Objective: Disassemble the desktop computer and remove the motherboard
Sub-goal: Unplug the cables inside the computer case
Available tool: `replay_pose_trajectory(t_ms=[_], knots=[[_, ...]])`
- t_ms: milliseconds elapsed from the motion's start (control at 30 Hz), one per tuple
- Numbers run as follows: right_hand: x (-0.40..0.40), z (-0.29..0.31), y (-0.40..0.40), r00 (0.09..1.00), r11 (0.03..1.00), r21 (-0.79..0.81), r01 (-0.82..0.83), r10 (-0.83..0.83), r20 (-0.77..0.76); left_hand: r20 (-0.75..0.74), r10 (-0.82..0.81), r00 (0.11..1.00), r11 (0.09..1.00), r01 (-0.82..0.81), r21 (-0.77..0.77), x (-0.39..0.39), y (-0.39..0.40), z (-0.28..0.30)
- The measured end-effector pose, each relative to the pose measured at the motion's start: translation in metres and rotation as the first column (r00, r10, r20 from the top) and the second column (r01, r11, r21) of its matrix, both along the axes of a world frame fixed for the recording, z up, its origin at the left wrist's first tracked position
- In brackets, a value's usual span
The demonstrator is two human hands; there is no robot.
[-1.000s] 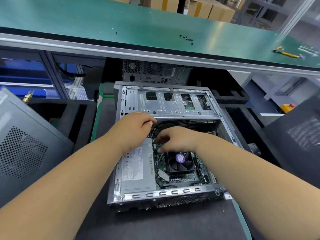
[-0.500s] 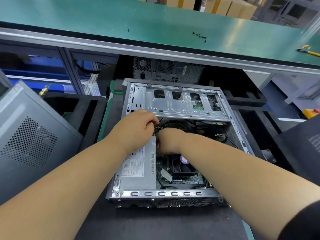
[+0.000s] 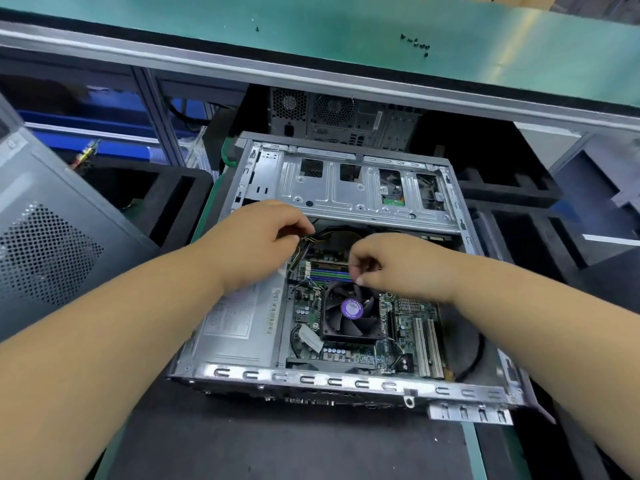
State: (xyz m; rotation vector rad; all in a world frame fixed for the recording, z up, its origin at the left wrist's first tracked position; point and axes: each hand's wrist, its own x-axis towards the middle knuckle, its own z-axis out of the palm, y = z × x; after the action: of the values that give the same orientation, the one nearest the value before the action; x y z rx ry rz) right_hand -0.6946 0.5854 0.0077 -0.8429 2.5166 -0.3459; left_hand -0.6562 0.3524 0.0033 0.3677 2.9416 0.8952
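Note:
An open desktop computer case [image 3: 346, 379] lies on its side on a black mat. Inside it, the green motherboard [image 3: 401, 327] carries a black CPU fan [image 3: 349, 311] with a purple sticker. A grey power supply [image 3: 239, 327] fills the case's left side. My left hand [image 3: 252, 244] is above the power supply, fingers closed on a bundle of yellow and black cables [image 3: 304, 247]. My right hand [image 3: 398, 265] hovers just beyond the fan with thumb and fingers pinched together; what they pinch is hidden. The silver drive cage [image 3: 346, 192] spans the far end.
A grey perforated side panel [image 3: 45, 251] leans at the left. Black foam trays [image 3: 512, 188] flank the case. Another computer's rear [image 3: 332, 116] stands behind, under a green workbench [image 3: 346, 26] that has several small screws [image 3: 417, 46] on it.
My right hand has moved right and off the memory area, uncovering the memory slots and fan. My left hand keeps its hold on the cables. The camera has come closer.

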Motion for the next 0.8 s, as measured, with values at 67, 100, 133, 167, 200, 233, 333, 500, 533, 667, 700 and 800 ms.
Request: replay_pose_trajectory(t_ms=[67,100,133,167,200,233,333,500,533,667,700,800], knots=[[0.002,0.004,0.011,0.998,0.997,0.069,-0.043,0.039,0.047,0.019,-0.053,0.998,0.998,0.054,-0.033,0.001,0.011,0.003],[0.004,0.005,0.016,0.996,0.991,0.114,-0.068,0.061,0.066,0.035,-0.096,0.995,0.992,0.099,-0.076,0.001,0.019,0.005],[0.005,0.005,0.021,0.994,0.982,0.162,-0.098,0.087,0.073,0.055,-0.140,0.989,0.982,0.146,-0.121,0.001,0.027,0.005],[0.006,0.004,0.025,0.991,0.970,0.209,-0.128,0.116,0.071,0.076,-0.178,0.981,0.969,0.188,-0.160,0.000,0.035,0.006],[0.006,0.003,0.029,0.988,0.956,0.251,-0.154,0.143,0.062,0.096,-0.208,0.973,0.956,0.223,-0.192,-0.001,0.043,0.007],[0.007,0.002,0.032,0.985,0.942,0.286,-0.173,0.164,0.054,0.112,-0.231,0.966,0.943,0.251,-0.219,-0.002,0.051,0.007],[0.009,-0.004,0.036,0.974,0.895,0.386,-0.223,0.216,0.061,0.160,-0.273,0.949,0.909,0.309,-0.281,-0.007,0.070,0.004],[0.025,-0.027,0.027,0.967,0.815,0.523,-0.250,0.188,0.170,0.206,-0.262,0.943,0.897,0.316,-0.309,-0.012,0.089,-0.004],[0.027,-0.032,0.024,0.970,0.814,0.532,-0.234,0.158,0.185,0.207,-0.251,0.945,0.900,0.307,-0.309,-0.013,0.092,-0.005],[0.028,-0.043,0.017,0.978,0.797,0.573,-0.193,0.109,0.178,0.246,-0.212,0.946,0.879,0.294,-0.374,-0.012,0.101,-0.011],[0.028,-0.045,0.017,0.979,0.800,0.572,-0.182,0.093,0.181,0.265,-0.208,0.942,0.871,0.301,-0.387,-0.011,0.102,-0.013],[0.031,-0.052,0.019,0.983,0.819,0.559,-0.131,0.033,0.183,0.327,-0.219,0.919,0.858,0.341,-0.384,-0.006,0.101,-0.018]])
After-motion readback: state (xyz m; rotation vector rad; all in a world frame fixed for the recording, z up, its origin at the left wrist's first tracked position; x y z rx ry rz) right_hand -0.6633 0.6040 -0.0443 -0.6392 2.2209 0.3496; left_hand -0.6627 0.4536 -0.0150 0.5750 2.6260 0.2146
